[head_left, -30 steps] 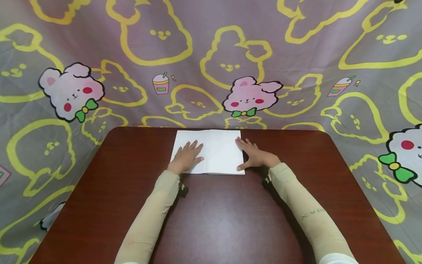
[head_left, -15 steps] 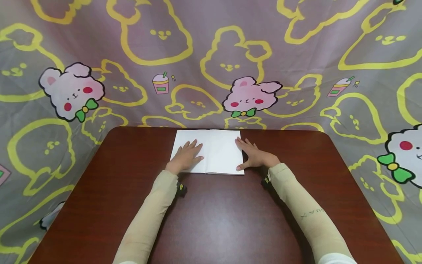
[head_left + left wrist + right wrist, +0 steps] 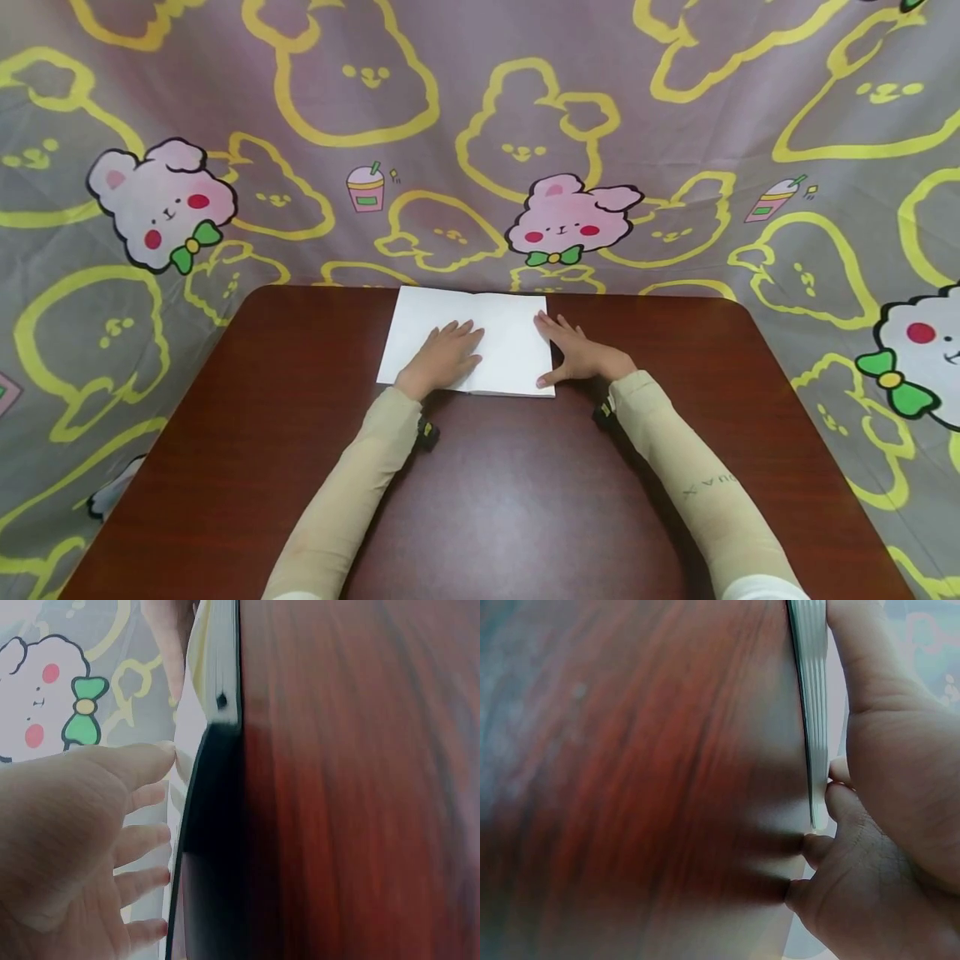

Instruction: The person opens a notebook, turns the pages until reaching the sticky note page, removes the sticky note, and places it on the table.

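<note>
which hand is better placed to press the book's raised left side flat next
Probably the left hand: it lies over the left page, which tilts up off the table. The right hand rests at the opposite edge of the open book.

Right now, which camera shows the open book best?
The head view: it shows both white pages of the open book, though the left hand covers some of them. The left wrist view sees it edge-on, its left side tilted up off the table; the right wrist view shows mostly stacked page edges.
</note>
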Available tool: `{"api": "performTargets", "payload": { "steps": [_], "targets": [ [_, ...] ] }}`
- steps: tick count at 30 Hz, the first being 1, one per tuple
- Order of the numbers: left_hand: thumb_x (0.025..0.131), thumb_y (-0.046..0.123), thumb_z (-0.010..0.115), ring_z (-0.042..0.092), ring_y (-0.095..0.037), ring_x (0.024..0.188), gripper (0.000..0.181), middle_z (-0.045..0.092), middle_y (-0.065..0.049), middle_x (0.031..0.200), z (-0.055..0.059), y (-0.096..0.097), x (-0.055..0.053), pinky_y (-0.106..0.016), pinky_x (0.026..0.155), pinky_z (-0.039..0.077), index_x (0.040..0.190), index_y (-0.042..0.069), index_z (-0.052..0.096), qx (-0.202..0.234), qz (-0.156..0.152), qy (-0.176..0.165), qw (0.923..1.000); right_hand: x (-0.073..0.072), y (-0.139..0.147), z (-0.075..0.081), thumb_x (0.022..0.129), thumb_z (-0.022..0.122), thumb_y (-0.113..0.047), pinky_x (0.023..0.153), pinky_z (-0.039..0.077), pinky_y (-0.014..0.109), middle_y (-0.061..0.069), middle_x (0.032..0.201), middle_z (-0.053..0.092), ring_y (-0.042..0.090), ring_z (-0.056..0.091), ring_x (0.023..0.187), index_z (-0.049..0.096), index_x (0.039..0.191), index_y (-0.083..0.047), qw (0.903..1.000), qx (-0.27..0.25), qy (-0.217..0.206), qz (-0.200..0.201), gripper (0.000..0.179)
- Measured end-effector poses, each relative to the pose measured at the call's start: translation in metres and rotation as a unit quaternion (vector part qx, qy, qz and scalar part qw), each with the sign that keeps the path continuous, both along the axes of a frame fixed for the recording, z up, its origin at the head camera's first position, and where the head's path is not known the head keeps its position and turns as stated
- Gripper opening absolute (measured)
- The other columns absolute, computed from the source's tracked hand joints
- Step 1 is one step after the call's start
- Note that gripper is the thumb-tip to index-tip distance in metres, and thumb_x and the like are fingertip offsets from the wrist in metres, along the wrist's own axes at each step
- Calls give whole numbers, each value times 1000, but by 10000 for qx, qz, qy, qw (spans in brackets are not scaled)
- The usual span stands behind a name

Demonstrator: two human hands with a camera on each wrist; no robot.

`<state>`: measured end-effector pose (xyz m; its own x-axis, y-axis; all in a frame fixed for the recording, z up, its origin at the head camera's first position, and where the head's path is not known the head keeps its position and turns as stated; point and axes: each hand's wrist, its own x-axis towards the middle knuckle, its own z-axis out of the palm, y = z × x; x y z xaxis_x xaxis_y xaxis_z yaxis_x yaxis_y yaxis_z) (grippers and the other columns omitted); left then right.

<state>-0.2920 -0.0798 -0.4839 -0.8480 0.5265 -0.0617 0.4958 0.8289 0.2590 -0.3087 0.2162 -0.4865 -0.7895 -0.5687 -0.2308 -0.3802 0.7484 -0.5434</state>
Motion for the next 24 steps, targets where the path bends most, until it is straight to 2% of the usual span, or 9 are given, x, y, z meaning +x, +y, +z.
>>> {"api": "performTargets", "payload": {
  "steps": [8, 18, 24],
  "targets": [
    [108, 39, 47, 27, -35, 153, 56, 31, -10, 166, -1, 21, -2, -57, 123, 21, 158, 17, 39, -201, -33, 0, 9998, -1, 0, 0, 79, 86, -48, 118, -2, 72, 17, 171, -2, 47, -11, 154, 3, 163, -3, 10000, 74, -3, -13, 126],
    [108, 41, 45, 27, -36, 153, 55, 30, -12, 166, -6, 42, -1, -54, 122, 26, 157, 17, 41, -396, -351, 165, 9985, -2, 1, -1, 79, 85, -48, 117, -1, 73, 19, 171, -2, 49, -10, 154, 4, 162, -1, 10000, 76, 16, 63, 126],
    [108, 42, 46, 25, -38, 153, 55, 30, -12, 166, -3, 48, 4, -53, 122, 27, 157, 16, 41, -366, -514, 164, 9979, -3, 2, -2, 80, 85, -48, 118, 0, 72, 17, 171, -2, 47, -10, 154, 4, 163, -3, 9999, 117, 76, 25, 125]
  ]
}}
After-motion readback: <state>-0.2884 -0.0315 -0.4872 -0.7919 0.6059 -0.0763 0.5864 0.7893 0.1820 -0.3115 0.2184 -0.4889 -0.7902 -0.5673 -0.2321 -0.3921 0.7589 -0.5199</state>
